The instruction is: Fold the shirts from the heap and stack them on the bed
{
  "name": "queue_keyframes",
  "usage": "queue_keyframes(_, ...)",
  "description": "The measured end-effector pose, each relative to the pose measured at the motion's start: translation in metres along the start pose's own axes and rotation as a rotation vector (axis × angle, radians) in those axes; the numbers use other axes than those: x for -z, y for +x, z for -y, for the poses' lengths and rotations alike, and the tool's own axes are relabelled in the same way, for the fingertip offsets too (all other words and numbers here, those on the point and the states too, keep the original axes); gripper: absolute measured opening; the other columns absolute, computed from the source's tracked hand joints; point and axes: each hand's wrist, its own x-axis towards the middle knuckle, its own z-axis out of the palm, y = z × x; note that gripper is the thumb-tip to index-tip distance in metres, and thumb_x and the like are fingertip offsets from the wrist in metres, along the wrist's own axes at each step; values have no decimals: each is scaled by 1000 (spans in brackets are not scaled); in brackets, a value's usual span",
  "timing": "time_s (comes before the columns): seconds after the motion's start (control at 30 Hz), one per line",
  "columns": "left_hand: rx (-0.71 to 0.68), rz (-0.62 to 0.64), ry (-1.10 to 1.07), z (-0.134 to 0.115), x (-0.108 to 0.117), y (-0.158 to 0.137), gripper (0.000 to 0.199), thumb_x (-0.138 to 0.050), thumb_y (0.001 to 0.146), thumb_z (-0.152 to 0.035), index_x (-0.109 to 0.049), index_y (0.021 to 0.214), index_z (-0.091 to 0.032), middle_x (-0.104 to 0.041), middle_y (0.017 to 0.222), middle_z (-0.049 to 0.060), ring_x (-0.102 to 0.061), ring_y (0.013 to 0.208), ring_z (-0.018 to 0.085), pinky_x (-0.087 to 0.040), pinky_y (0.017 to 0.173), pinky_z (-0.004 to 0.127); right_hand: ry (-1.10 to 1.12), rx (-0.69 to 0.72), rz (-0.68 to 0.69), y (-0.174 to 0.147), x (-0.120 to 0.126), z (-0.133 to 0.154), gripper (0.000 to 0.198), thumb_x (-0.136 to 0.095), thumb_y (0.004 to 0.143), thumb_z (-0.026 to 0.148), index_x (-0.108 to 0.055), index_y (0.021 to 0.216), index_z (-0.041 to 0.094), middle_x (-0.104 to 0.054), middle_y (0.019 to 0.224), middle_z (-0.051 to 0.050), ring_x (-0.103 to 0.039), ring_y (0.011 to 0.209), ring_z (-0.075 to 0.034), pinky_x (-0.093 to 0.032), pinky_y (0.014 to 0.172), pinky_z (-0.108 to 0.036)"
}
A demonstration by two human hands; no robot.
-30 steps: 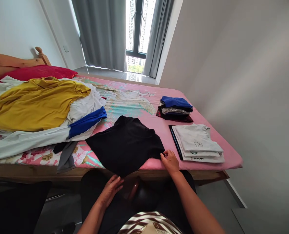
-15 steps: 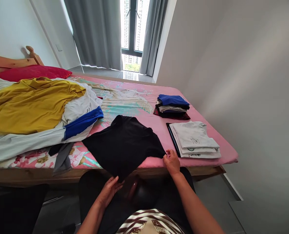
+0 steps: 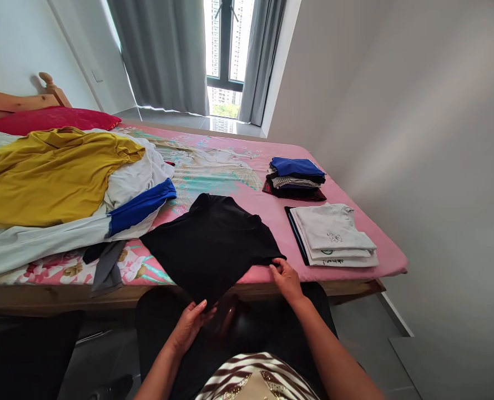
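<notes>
A black T-shirt [image 3: 217, 239] lies spread over the near side of the bed, its lower part hanging past the edge toward me. My left hand [image 3: 192, 323] grips that hanging lower corner between thumb and fingers. At the shirt's right sleeve, my right hand [image 3: 285, 276] pinches the sleeve end. Just right of that hand sits a stack of folded white and dark shirts [image 3: 334, 236]. Behind it is a second folded pile with a blue garment [image 3: 297, 166] on top.
On the left, a loose heap holds a yellow garment [image 3: 55, 178], white clothes and a blue-cuffed sleeve [image 3: 142, 205]. A grey strip of cloth [image 3: 107, 269] hangs over the wooden bed edge [image 3: 55, 300]. A red pillow [image 3: 55, 118] rests by the headboard; a wall borders the right.
My right hand has shifted slightly left along the sleeve end. My left hand has closed more on the shirt's lower corner. The view has tilted a little.
</notes>
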Motion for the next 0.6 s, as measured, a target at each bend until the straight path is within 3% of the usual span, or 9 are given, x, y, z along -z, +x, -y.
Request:
queue_keyframes(0.07,-9,18,26,1,-7,-3,34,-74,71,-30,-63,99,-15,-72,99,11,-69,88,24,-52,86,37,118,-102,121,1,-10,9,40,-54,76,47,-59,105,20,-58,59,1,-54,52,-16,-40,50,-27)
queue_keyframes(0.17,-8,-7,77,2,-16,-6,31,-76,70,-30,-63,92,-12,-72,97,14,-69,87,24,-52,87,37,324,-239,271,7,-21,17,42,-52,75,50,-55,104,20,-55,53,4,-45,38,-13,-31,37,-23)
queue_keyframes(0.27,-9,-79,124,3,-17,-8,32,-80,65,-31,-59,81,-13,-73,90,15,-69,86,26,-52,87,39,345,-232,318,6,-21,13,28,-51,75,46,-55,85,20,-52,48,6,-41,34,-10,-31,36,-21)
queue_keyframes(0.37,7,-144,215,4,-7,-11,36,-81,62,-35,-54,76,-16,-73,87,15,-70,81,27,-53,82,40,261,-212,374,-2,-9,0,24,-52,75,42,-57,81,19,-51,46,6,-43,36,-11,-32,38,-21)
queue_keyframes(0.43,59,-152,310,4,3,-12,38,-81,61,-41,-55,75,-16,-73,81,15,-70,73,26,-53,72,36,210,-180,335,-4,3,-7,26,-53,75,43,-61,80,19,-56,54,3,-49,45,-12,-37,44,-22)
queue_keyframes(0.5,137,-117,426,3,12,-14,40,-77,62,-48,-58,73,-15,-72,69,12,-67,60,23,-50,58,32,152,-112,200,3,15,-9,29,-53,76,45,-63,78,18,-62,65,-1,-56,57,-15,-42,54,-25)
queue_keyframes(0.6,190,-55,587,-4,10,-17,41,-71,65,-55,-60,66,-16,-64,49,7,-56,41,18,-41,46,27,52,-9,39,32,25,-5,32,-50,79,46,-65,80,18,-66,76,-5,-58,69,-17,-44,65,-28)
